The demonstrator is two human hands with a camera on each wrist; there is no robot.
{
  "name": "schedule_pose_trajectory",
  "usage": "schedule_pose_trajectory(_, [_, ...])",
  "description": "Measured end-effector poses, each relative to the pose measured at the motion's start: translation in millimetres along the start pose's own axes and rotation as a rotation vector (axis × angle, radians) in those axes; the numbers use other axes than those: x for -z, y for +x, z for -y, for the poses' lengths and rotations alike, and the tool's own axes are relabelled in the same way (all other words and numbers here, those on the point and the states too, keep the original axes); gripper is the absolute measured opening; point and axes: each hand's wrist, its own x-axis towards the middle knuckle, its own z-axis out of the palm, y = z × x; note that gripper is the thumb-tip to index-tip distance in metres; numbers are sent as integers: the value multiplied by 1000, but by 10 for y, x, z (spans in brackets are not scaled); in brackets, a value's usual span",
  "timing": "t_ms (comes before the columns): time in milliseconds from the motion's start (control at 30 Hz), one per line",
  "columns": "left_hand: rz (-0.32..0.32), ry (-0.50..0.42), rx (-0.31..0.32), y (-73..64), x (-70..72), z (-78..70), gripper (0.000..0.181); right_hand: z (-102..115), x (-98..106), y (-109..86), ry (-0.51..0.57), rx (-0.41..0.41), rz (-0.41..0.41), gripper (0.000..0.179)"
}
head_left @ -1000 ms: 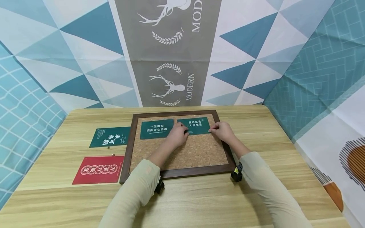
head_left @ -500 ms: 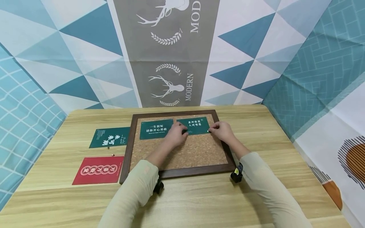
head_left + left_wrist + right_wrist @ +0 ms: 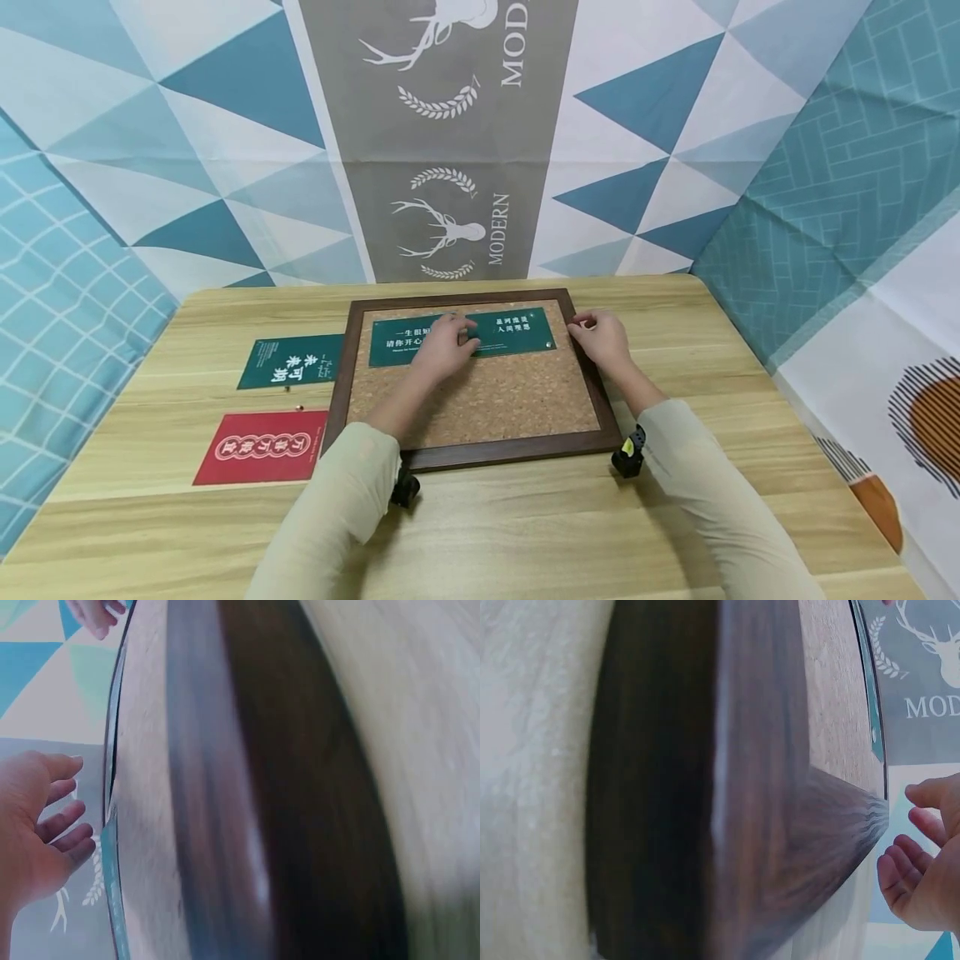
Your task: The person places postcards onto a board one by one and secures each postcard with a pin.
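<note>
A cork board (image 3: 495,400) in a dark brown wooden frame (image 3: 517,451) lies on the table. Two green cards with white lettering, one at left (image 3: 393,354) and one at right (image 3: 510,337), sit side by side along its upper part. A small shiny pushpin (image 3: 548,344) shows at the right card's lower right corner. My left hand (image 3: 444,346) hovers over the left card's right end, fingers apart and holding nothing in the left wrist view. Above the frame's right side is my right hand (image 3: 603,340), its fingers loosely bent with nothing between them in the right wrist view.
Left of the board lie another green card (image 3: 285,361) and a red card (image 3: 258,448), partly against the frame. Two small pins, one upper (image 3: 287,388) and one lower (image 3: 300,407), rest between them. A patterned cloth (image 3: 450,150) rises behind the table (image 3: 525,533).
The right hand has let go at the right card's lower corner and moved right, leaving a pushpin visible there. The left hand has lifted off the right card and shifted left.
</note>
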Motion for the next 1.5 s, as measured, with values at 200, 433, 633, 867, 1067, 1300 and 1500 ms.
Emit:
schedule_pose_trajectory(200, [-31,11,39,-67,142,109,39,1,3,-5,-13,-6,42,35])
schedule_pose_trajectory(433, [-47,-9,64,-182,383,200,42,-7,-20,-10,-12,0,54,40])
schedule_pose_trajectory(633, [-88,-19,62,-263,542,325,43,-4,-22,-10,-6,-8,70,43])
schedule_pose_trajectory(867, [-127,-37,104,-362,708,502,43,2,-25,-18,-21,-18,97,47])
schedule_pose_trajectory(1067, [-153,-50,115,-457,852,615,43,-25,-40,-11,-24,-46,121,48])
schedule_pose_trajectory(1300, [-161,-103,207,-538,953,719,46,-35,-38,-7,-48,-37,122,48])
schedule_pose_trajectory(1500, [-192,-91,222,-586,1013,799,46,-27,-41,-7,-60,-27,114,48])
